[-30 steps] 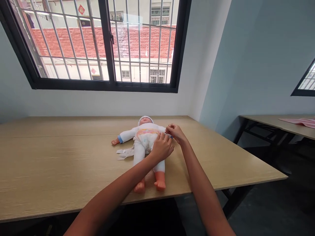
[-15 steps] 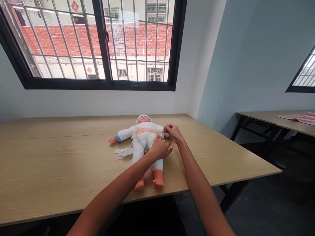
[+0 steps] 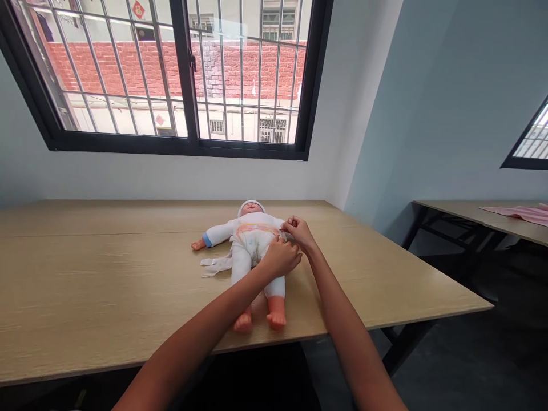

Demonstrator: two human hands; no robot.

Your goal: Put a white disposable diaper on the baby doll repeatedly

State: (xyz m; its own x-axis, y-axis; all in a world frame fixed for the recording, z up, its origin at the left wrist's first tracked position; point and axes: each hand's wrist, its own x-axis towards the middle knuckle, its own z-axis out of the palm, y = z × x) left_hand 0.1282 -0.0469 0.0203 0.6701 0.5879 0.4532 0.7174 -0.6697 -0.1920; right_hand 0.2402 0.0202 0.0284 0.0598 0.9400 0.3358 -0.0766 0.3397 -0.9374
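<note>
Head view, doll [image 3: 257, 220] lying face-up on a table [image 3: 107, 285], diaper [image 3: 257, 237] across the doll's hips, left hand [image 3: 282, 257] curled at the doll's hip, right hand [image 3: 298, 231] beside the doll's waist, fingertips narrowly bunched, either grip unclear.

There are two hands [image 3: 281, 257] [image 3: 299, 233], two surfaces [image 3: 128, 285] [image 3: 456, 208], two barred windows [image 3: 190, 97] [image 3: 533, 137], one baby doll [image 3: 261, 219], one diaper [image 3: 256, 238], one striped cloth [image 3: 522, 213].

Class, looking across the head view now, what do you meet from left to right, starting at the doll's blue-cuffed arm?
Doll's bare hand → loose pale strips → doll's head → person's left hand → person's right hand → pink-and-white striped cloth.
</note>
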